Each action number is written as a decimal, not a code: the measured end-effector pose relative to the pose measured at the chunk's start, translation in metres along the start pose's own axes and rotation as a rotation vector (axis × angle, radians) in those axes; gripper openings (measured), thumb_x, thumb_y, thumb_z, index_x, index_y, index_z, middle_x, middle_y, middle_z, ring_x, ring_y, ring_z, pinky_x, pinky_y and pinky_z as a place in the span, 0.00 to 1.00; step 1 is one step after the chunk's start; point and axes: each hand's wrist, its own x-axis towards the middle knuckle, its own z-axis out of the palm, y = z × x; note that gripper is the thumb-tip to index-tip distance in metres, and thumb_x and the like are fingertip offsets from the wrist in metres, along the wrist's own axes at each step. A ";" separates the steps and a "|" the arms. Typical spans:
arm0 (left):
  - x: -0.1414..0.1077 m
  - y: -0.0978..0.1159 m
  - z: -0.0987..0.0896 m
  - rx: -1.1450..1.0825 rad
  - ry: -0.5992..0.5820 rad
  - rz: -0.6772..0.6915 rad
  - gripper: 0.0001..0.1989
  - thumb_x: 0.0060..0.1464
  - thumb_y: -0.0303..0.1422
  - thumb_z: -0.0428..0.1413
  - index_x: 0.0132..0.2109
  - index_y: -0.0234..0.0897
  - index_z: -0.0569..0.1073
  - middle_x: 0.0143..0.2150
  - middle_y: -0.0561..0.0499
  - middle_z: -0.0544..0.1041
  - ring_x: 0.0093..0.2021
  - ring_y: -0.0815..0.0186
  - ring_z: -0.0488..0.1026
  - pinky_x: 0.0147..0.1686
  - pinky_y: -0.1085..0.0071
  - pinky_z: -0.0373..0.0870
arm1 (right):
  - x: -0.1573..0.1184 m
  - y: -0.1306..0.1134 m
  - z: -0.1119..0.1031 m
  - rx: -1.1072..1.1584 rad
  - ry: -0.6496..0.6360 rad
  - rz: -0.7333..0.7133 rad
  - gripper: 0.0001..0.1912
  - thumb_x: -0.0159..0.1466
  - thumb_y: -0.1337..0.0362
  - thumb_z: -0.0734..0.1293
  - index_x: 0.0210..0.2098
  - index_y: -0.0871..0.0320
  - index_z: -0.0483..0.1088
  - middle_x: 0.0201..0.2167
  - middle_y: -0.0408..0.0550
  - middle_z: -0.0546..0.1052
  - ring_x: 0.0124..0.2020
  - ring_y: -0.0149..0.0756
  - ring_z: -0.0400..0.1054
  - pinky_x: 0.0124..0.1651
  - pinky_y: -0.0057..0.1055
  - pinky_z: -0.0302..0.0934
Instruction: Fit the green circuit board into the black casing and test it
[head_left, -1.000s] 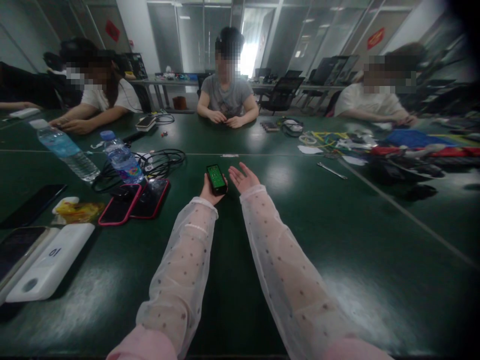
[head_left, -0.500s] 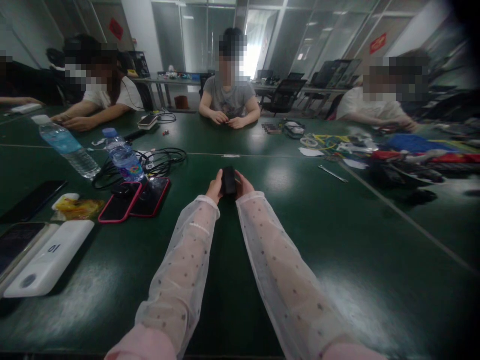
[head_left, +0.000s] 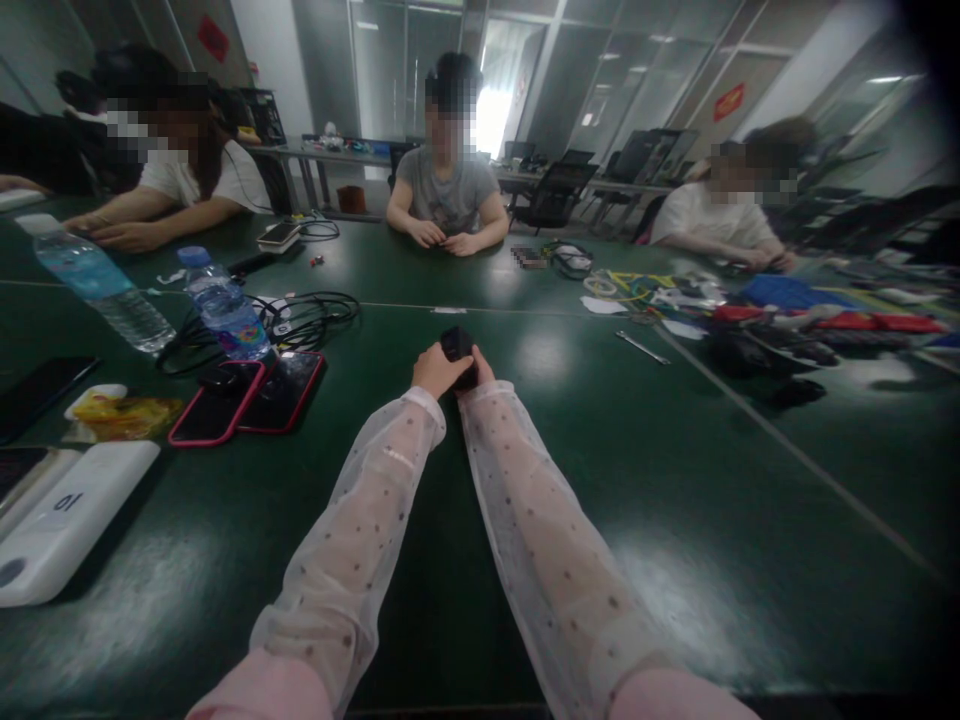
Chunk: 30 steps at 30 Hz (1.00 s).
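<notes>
Between my two hands is a small black box-like object, tilted; its exact kind is too dark to make out. My left hand is closed on its left side, with the thumb across the near face. My right hand grips it from the right, its fingers partly hidden behind the object. Both forearms wear sheer white dotted sleeves and reach over the dark green table.
To the left are two water bottles, coiled black cables, red-edged phones and a white power bank. A wrench and a pile of cables and tools lie right. Several people sit around the table.
The black object has been turned and tilted in my hands. My left hand has shifted over its near side, thumb now across it. The view has swung slightly to the right.
</notes>
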 end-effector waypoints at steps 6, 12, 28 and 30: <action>-0.021 0.026 0.002 0.253 0.108 0.035 0.34 0.51 0.47 0.55 0.57 0.25 0.63 0.47 0.31 0.75 0.48 0.48 0.72 0.45 0.61 0.64 | 0.003 -0.001 -0.006 0.030 -0.172 -0.003 0.25 0.69 0.52 0.50 0.45 0.63 0.71 0.29 0.48 0.80 0.37 0.37 0.75 0.43 0.35 0.70; -0.029 0.036 0.002 0.312 0.125 0.042 0.37 0.53 0.45 0.53 0.62 0.22 0.57 0.47 0.30 0.74 0.47 0.46 0.72 0.45 0.59 0.64 | 0.012 0.000 -0.013 0.060 -0.205 -0.041 0.24 0.69 0.54 0.51 0.43 0.61 0.71 0.32 0.47 0.80 0.37 0.34 0.75 0.42 0.31 0.69; 0.003 -0.018 -0.028 -1.196 -0.295 -0.350 0.23 0.49 0.49 0.54 0.44 0.35 0.72 0.38 0.44 0.77 0.39 0.60 0.75 0.37 0.65 0.72 | 0.022 -0.003 -0.012 0.237 -0.129 -0.008 0.26 0.69 0.54 0.47 0.40 0.62 0.69 0.27 0.49 0.77 0.26 0.33 0.72 0.30 0.29 0.71; 0.002 -0.027 -0.024 -1.329 -0.327 -0.369 0.27 0.52 0.55 0.50 0.42 0.34 0.73 0.38 0.43 0.77 0.40 0.60 0.75 0.38 0.66 0.72 | 0.018 -0.003 -0.010 0.235 -0.192 -0.010 0.29 0.69 0.53 0.44 0.43 0.64 0.68 0.31 0.52 0.78 0.30 0.34 0.74 0.30 0.28 0.70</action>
